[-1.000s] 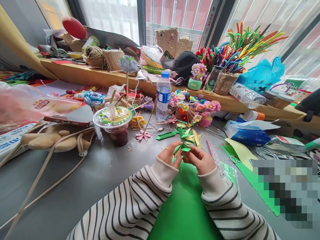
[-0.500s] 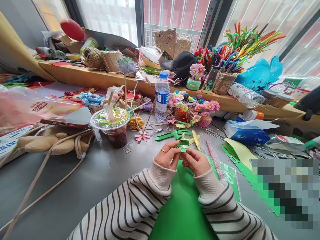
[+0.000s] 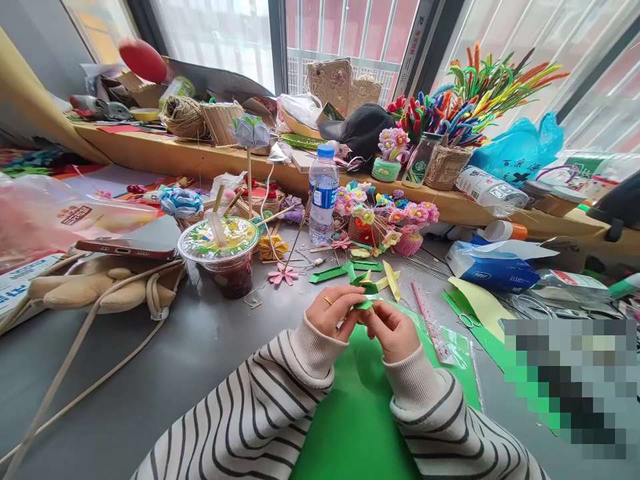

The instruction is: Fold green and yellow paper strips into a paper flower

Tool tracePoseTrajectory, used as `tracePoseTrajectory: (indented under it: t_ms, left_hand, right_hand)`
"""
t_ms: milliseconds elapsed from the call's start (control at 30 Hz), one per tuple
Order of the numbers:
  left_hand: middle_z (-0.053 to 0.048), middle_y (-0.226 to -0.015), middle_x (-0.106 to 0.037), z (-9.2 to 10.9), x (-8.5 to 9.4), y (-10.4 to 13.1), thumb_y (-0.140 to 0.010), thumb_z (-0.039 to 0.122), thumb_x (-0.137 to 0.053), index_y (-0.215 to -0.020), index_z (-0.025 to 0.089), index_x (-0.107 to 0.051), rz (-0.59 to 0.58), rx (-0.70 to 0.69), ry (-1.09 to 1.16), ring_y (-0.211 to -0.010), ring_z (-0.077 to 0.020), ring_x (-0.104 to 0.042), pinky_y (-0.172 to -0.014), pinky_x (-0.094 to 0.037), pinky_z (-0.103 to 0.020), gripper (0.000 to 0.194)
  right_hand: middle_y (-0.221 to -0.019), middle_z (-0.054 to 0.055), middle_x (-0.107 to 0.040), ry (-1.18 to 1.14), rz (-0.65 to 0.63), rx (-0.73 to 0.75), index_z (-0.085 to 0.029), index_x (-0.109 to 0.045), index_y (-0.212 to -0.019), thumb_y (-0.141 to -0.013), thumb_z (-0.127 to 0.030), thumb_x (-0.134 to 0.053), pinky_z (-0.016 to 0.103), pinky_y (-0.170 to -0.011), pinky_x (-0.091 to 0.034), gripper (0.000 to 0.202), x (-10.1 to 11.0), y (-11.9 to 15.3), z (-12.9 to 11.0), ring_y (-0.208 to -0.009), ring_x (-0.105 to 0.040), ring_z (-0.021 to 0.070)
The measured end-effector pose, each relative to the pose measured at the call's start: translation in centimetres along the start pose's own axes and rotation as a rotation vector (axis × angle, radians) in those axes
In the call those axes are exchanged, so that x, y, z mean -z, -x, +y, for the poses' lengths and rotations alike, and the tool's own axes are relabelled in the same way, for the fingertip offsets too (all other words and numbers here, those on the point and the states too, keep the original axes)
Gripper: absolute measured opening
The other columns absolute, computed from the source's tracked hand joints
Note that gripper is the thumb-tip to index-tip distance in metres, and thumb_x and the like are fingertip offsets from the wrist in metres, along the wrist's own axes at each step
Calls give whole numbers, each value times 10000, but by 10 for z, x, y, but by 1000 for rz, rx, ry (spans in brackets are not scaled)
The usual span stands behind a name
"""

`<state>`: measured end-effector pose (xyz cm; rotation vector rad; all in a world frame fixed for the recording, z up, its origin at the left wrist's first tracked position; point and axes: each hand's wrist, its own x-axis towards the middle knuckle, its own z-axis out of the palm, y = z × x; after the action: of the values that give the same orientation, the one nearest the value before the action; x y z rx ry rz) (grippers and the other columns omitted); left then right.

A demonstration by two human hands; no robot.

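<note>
L hand & R hand both pinched nearly closed on green paper piece, fingertips meeting, so shape's mostly hidden; can't tell fold. Piece is above green sheet, near side of yellow strips.

- Your wide long sleeves are off-white with thin dark stripes; their ribbed cuffs are plain cream.
- You wear a gold-coloured finger ring.
- The small folded paper piece at your fingertips is bright green, and so is the large smooth sheet below your hands.
- Your flat tabletop is grey.
- You see pale yellow on the crossed paper strips, pink on the pointed-petal flower.
- Your clear plastic bottle has a blue cap and label.
- The fuzzy craft stems show you green, orange, yellow, red and blue.
</note>
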<state>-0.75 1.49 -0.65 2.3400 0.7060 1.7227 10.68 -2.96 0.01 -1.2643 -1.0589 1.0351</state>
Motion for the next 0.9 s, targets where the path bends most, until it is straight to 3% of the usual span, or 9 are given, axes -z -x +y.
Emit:
tracePoseTrajectory:
  t_ms: [267, 533, 667, 900]
  left_hand:
    - [-73, -813, -659, 1, 2, 0, -681, 42, -518, -818, 154, -608, 15, 28, 24, -791, -131, -602, -719, -494, -237, 198]
    - [-50, -773, -673, -1, 2, -3, -699, 120, -535, -764, 161, -623, -58, 310, 186, -719, -121, -617, -663, -501, -219, 116]
    - [-65, -768, -670, -1, 3, -5, -693, 147, -543, -757, 146, -625, -89, 403, 251, -710, -134, -617, -642, -505, -230, 104]
    - [-87, -841, -622, -2, 5, -5, -626, 123, -573, -802, 153, -622, -97, 258, 170, -795, -162, -588, -730, -493, -294, 185]
  right_hand:
    - [-593, -4, -526, 114, -76, 21, -165, -537, -692, -666, -421, -541, 201, -450, -361, 257, 2, 1, 0, -494, -433, 78]
    - [-533, -23, -499, 98, 28, 96, -176, -546, -632, -648, -404, -559, 208, -449, -334, 229, -4, 4, -2, -458, -401, 74]
    - [-534, -20, -515, 79, 40, 60, -173, -558, -651, -637, -421, -565, 206, -437, -325, 248, -5, 5, -2, -448, -398, 71]
    - [-537, -12, -486, 156, 62, 100, -176, -541, -673, -657, -459, -529, 217, -443, -343, 284, -2, 4, 2, -465, -390, 81]
